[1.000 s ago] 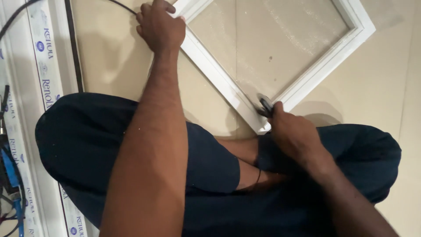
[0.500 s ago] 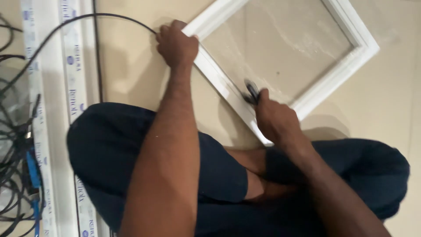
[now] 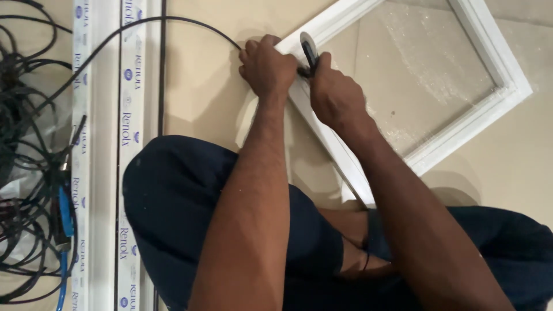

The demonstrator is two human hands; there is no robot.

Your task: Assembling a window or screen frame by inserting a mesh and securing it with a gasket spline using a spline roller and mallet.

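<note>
Beige floor [image 3: 201,86] carries everything in view. White frame [image 3: 495,75] with a clear glazed panel lies flat on that floor toward the top right corner of the view, turned diagonally. Long white profile strips [image 3: 103,144] in printed protective film run along the left edge, with a tangle of black cables [image 3: 29,173] beside them at the far left. One black cable [image 3: 173,20] arcs from the strips toward the frame's left corner.

Left hand [image 3: 266,69] is closed over the left corner of the frame, pressing it to the floor. Right hand [image 3: 334,95] is clamped on a small dark-handled tool [image 3: 309,53], whose tip stands against the frame's lower-left rail, just beside the left hand. The two hands are now nearly touching.

Compared with one second ago, the right hand and tool have travelled along the lower-left rail from the bottom corner of the frame up to the left corner. Half a second ago the tool stood about midway along that rail. The left hand keeps its grip on the same corner throughout. The cables and strips show more fully at the left edge than before.
</note>
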